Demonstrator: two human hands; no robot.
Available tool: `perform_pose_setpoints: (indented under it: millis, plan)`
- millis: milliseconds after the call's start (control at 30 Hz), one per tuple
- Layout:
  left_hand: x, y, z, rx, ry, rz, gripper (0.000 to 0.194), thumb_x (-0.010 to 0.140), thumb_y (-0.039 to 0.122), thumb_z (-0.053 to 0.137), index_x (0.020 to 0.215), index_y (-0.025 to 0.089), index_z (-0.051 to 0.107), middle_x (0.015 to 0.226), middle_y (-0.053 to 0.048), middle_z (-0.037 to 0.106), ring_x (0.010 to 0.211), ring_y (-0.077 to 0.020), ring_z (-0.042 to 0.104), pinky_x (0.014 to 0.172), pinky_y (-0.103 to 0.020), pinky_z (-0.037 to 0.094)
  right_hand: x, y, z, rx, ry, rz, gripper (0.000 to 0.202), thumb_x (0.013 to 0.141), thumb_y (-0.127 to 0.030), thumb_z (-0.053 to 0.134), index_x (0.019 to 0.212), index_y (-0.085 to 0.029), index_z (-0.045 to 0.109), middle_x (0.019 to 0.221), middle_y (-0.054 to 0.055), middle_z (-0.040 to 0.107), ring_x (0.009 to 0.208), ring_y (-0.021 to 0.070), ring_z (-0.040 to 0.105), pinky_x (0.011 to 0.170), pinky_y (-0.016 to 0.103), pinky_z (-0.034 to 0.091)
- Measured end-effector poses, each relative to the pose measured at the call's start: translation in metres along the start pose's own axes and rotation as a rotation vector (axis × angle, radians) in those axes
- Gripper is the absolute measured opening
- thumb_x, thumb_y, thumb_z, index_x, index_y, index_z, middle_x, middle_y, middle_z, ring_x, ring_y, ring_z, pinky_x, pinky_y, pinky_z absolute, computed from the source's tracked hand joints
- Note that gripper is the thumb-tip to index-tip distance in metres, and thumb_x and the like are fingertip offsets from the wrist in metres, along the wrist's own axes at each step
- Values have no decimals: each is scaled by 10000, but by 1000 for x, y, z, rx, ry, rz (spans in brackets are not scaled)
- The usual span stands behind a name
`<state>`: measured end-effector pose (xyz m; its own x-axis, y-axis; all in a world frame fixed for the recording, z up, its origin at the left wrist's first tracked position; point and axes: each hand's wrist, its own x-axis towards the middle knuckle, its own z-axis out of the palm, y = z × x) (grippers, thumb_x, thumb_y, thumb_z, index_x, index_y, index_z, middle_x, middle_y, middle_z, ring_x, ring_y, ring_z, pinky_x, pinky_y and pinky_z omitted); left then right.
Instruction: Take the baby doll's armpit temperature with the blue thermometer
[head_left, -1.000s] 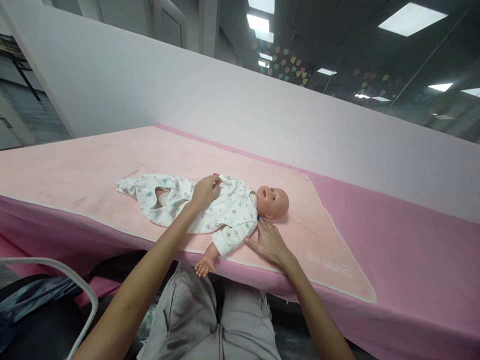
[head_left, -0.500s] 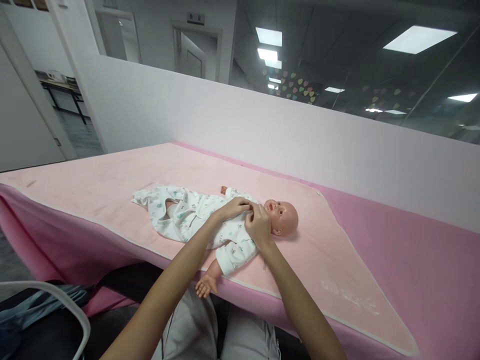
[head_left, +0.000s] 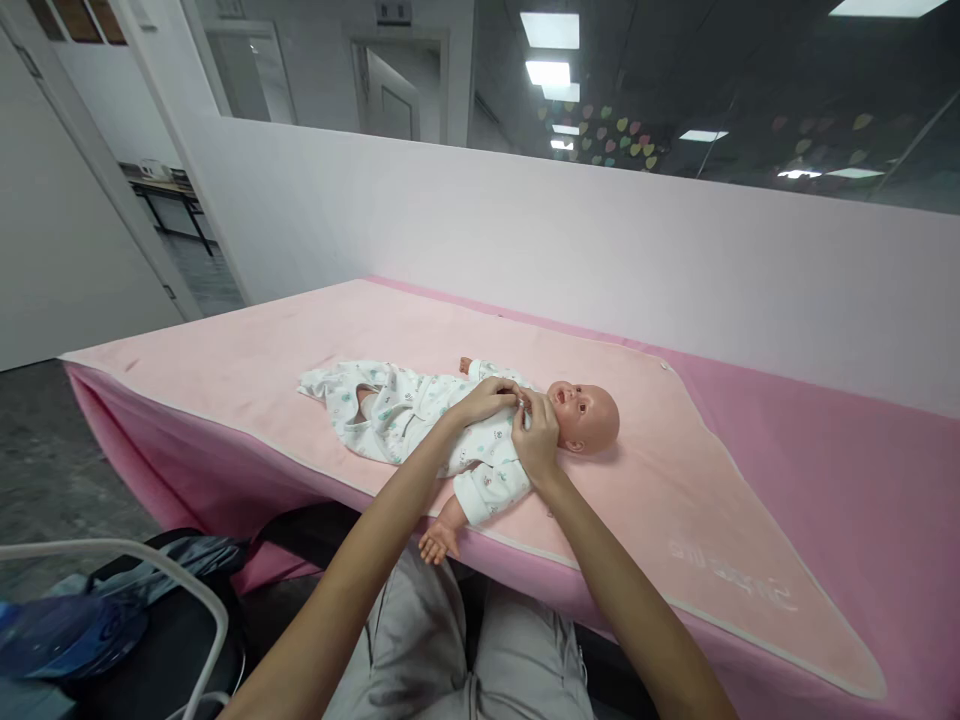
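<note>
Left hand and right hand have met by the doll's neck. Both look pinched; I can't tell on what.

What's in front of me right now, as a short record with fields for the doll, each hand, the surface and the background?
Doll: on its back, head to the right, near hand over the table edge
Outfit: white, small prints, long sleeves
Left hand: at the outfit's upper chest
Right hand: beside it, near the doll's neck
Pinched item: too small to tell
Surface: pale pink blanket over darker pink cloth
Background: white wall, dark window above
</note>
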<state>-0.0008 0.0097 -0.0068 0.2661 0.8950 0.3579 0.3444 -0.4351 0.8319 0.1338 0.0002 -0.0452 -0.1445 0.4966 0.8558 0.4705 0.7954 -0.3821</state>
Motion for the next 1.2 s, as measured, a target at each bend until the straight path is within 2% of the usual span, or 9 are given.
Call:
perform_pose_setpoints:
  millis: [133, 267, 567, 733, 967, 1200]
  plan:
    - [1, -2, 0, -36, 3, -9, 193, 676, 168, 476, 768, 116, 638, 773, -31, 637, 794, -165, 561, 767, -266, 417, -1, 2, 2, 18, 60, -39, 280, 839, -102, 367, 1028, -178, 559, 929, 63, 610, 902, 173, 547, 838, 339, 471]
    - [1, -2, 0, -74, -6, -9, 197, 686, 168, 484, 788, 115, 644, 797, -32, 643, 807, -161, 563, 777, -264, 418, -1, 1, 2, 1, 83, -38, 281, 835, -95, 369, 1030, -173, 555, 984, 82, 582, 970, 178, 524, 882, 352, 458]
    - [-2, 9, 0, -110, 16, -7, 153, 696, 131, 499, 748, 116, 642, 762, -27, 642, 781, -147, 565, 779, -260, 421, 1, -4, -2, 60, 86, 48, 220, 825, -102, 397, 967, -181, 546, 944, 62, 585, 929, 170, 522, 844, 334, 452]
    - [-2, 3, 0, -135, -1, 25, 163, 712, 124, 510, 793, 113, 651, 786, -32, 643, 775, -139, 560, 751, -248, 420, 1, -6, -2, 72, 80, 94, 189, 845, -131, 406, 960, -181, 547, 926, 59, 579, 890, 165, 517, 817, 323, 450]
    - [-1, -6, -2, -130, -24, 58, 210, 719, 131, 518, 854, 116, 678, 794, -37, 653, 766, -141, 563, 720, -242, 425, -2, -3, 1, 89, 61, 84, 194, 859, -148, 404, 963, -186, 564, 908, 59, 561, 862, 159, 527, 810, 310, 463]
    - [-1, -6, -3, -137, -17, 84, 123, 684, 141, 587, 766, 107, 672, 721, -23, 628, 685, -117, 548, 648, -222, 410, -4, 0, 3, 58, 60, 70, 244, 811, -91, 405, 957, -188, 576, 878, 54, 512, 806, 155, 517, 760, 298, 477]
